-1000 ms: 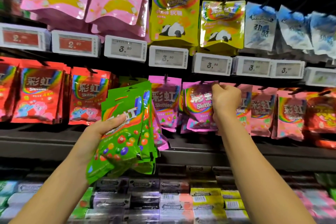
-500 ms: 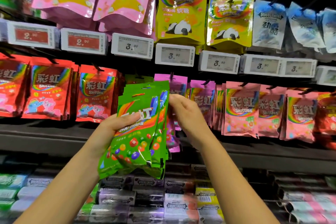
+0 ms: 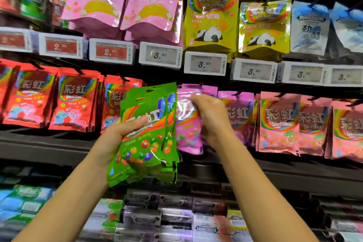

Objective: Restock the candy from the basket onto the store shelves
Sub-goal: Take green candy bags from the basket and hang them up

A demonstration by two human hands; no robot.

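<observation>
My left hand (image 3: 119, 135) grips a stack of several green Skittles bags (image 3: 147, 133), held upright in front of the middle shelf row, thumb across the front bag. My right hand (image 3: 211, 118) is just right of the stack, fingers curled round the top of a purple Skittles bag (image 3: 188, 129) that hangs behind the green stack. The basket is out of view.
Red Skittles bags (image 3: 74, 102) hang to the left, pink ones (image 3: 279, 124) to the right. Above are price tags (image 3: 205, 64), pink pouches (image 3: 153, 6) and yellow panda pouches (image 3: 212, 17). Gum boxes (image 3: 176, 214) fill the lower shelf.
My right hand left the purple bags further right and came left beside the green stack, now holding a purple bag. The view shifted left and closer.
</observation>
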